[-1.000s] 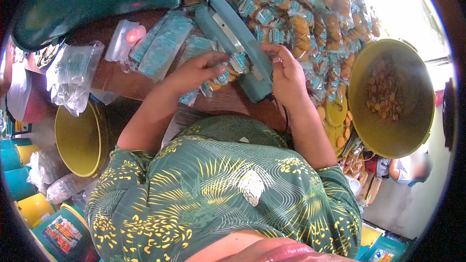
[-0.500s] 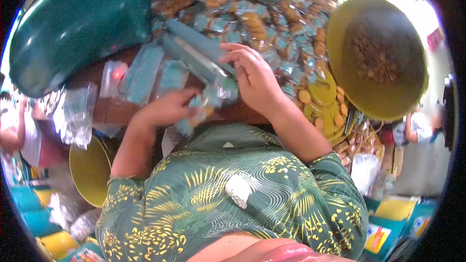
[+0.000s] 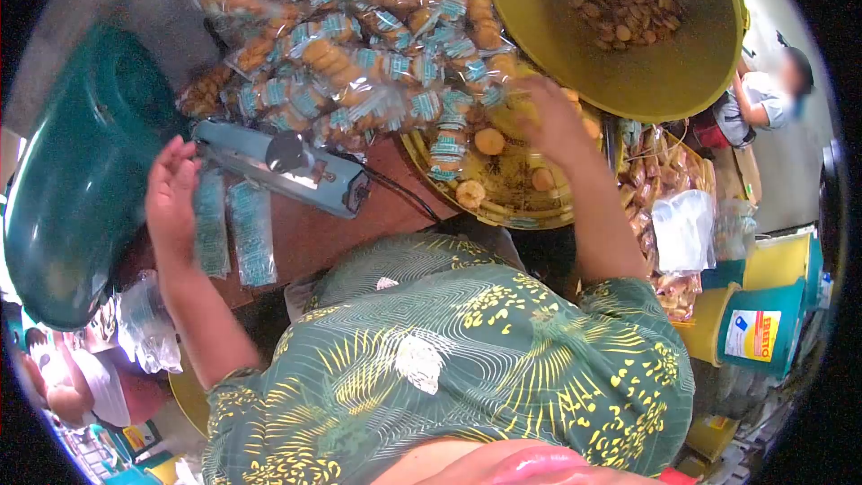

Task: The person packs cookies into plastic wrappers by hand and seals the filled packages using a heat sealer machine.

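Observation:
My left hand (image 3: 172,202) is raised at the left end of a blue bag sealer (image 3: 337,189), fingers extended and nothing seen in them. Beside it, flat printed plastic bags (image 3: 251,233) lie on the brown table. My right hand (image 3: 557,126) reaches over a yellow tray (image 3: 512,193) on which loose round biscuits (image 3: 489,141) lie. Motion blurs its fingers, so whether it holds anything is unclear. A bag packed with stacked biscuits (image 3: 449,144) stands at the tray's left edge.
Filled biscuit bags (image 3: 359,63) are piled behind the sealer. A large yellow tub (image 3: 691,81) holding biscuits tilts at the upper right. A green tub (image 3: 81,198) stands at left. Another person (image 3: 763,103) is at far right; bagged goods (image 3: 646,180) lie below the yellow tub.
My hands have moved apart from the sealer, the left to its left end and the right over the biscuit tray. The small bag between them is gone from there. My view has shifted.

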